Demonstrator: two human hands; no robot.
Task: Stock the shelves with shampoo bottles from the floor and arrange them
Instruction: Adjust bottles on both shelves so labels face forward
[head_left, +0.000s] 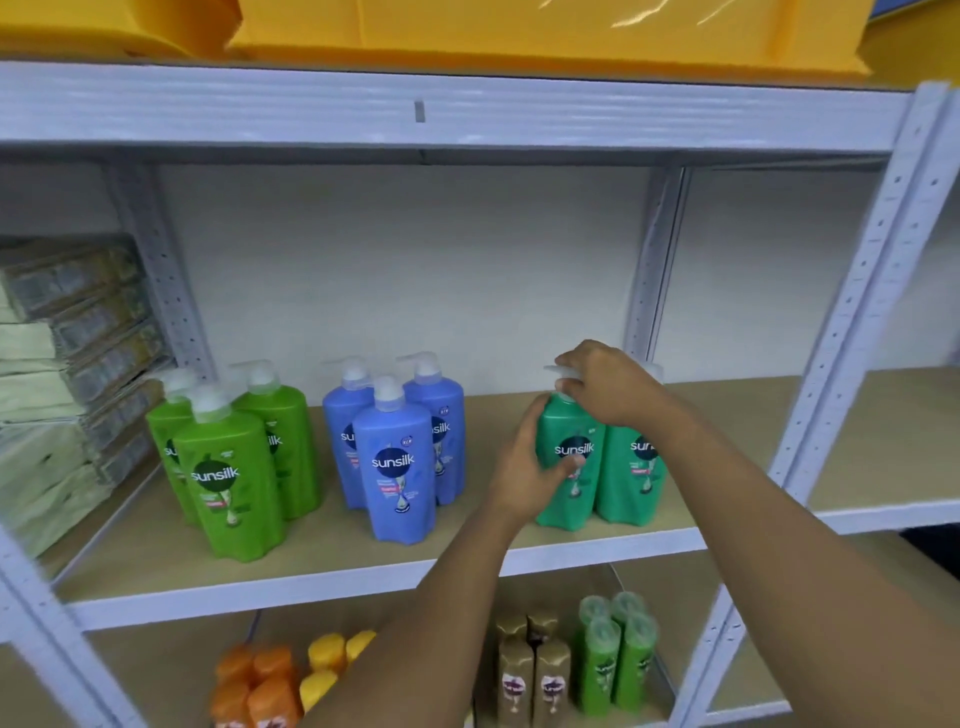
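Observation:
On the middle shelf (322, 558) stand three groups of Sunsilk pump bottles: light green (228, 483) at the left, blue (397, 467) in the middle, teal at the right. My left hand (524, 462) grips the body of the front teal bottle (569, 499). My right hand (608, 382) pinches that bottle's white pump head. A second teal bottle (631, 467) stands just to its right, partly hidden by my right arm.
Stacked pale packets (57, 374) fill the shelf's left end. The lower shelf holds small orange (254, 686), yellow (324, 660), gold (532, 670) and green (615, 654) bottles. Yellow bags (519, 36) lie on the top shelf. A white upright (852, 312) stands at the right.

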